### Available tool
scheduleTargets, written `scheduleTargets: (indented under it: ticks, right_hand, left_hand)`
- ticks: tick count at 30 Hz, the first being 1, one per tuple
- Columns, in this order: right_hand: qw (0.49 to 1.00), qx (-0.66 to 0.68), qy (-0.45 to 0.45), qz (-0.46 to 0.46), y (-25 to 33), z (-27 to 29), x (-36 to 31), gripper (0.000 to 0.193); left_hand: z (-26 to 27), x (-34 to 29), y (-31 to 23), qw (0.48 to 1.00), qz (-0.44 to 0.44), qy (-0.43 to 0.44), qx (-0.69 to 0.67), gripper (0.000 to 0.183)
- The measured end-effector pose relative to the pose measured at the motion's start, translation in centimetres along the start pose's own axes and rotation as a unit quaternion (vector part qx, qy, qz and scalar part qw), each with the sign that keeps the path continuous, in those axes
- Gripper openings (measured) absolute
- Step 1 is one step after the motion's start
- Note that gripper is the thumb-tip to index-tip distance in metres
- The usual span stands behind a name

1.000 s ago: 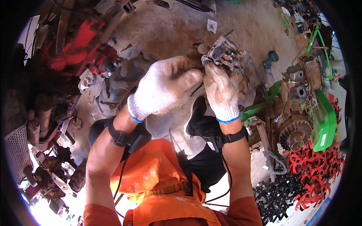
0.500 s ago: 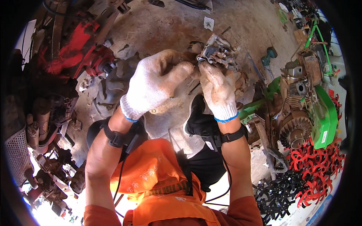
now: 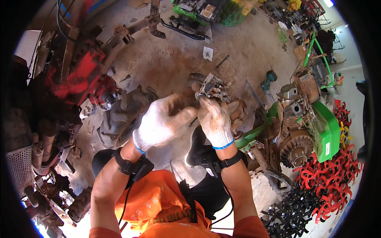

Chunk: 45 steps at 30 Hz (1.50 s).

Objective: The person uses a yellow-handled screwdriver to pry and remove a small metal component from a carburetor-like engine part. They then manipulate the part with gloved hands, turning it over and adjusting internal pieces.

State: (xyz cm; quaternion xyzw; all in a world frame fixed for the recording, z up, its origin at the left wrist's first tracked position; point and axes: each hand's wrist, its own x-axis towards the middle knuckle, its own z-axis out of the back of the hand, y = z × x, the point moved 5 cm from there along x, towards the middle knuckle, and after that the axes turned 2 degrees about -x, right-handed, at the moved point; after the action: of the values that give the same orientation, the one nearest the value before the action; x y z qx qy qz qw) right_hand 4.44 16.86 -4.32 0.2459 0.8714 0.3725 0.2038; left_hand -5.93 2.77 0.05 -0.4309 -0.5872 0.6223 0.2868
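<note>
Both my hands wear white knit gloves with browned fingers and blue cuff edges. My right hand is closed round the lower side of a small grey metal engine part, which has levers and fittings and looks like a carburetor. Beside it on the left, my left hand has its fingers curled and its thumb drawn toward them, the tips close to the part. Whatever those fingertips hold, if anything, is hidden in the dark gap there. Below the hands is my orange apron.
An engine with a finned flywheel and green cover stands at right, above piled red curved blades and black pieces. Red machinery is at left. A cordless drill and white paper lie on the floor.
The view has tilted up, so the scene sits lower and a green machine shows at the far side. My right hand still grips the metal part; my left hand stays beside it.
</note>
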Motion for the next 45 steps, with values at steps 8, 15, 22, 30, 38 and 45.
scheduleTargets:
  ticks: [8, 15, 22, 30, 38, 45]
  right_hand:
    - [0.995, 0.058, 0.081, -0.029, -0.4, -0.1, -0.4, 0.05]
    - [0.918, 0.312, 0.227, -0.088, 0.1, -0.6, -0.5, 0.054]
    - [0.986, -0.082, 0.145, 0.01, -0.6, 2.6, -0.8, 0.051]
    - [0.949, 0.279, 0.139, -0.047, -2.8, 5.8, -0.8, 0.037]
    - [0.958, -0.281, 0.01, -0.054, -1.3, 4.0, -0.2, 0.039]
    - [0.997, -0.035, -0.041, -0.06, -1.2, 2.2, -0.5, 0.051]
  left_hand:
    - [-0.1, 0.0, 0.5, 1.0, -0.001, -0.026, -0.003, 0.025]
    - [0.1, 0.0, 0.3, 0.999, 0.022, -0.019, -0.031, 0.026]
    - [-0.2, 0.2, 0.9, 0.997, 0.029, -0.021, -0.067, 0.025]
    - [-0.8, 0.3, 0.8, 0.993, 0.05, -0.024, -0.099, 0.023]
    - [-0.3, 0.5, 1.0, 0.996, 0.043, -0.023, -0.074, 0.026]
    - [-0.1, 0.6, 1.1, 0.997, 0.017, -0.005, -0.075, 0.029]
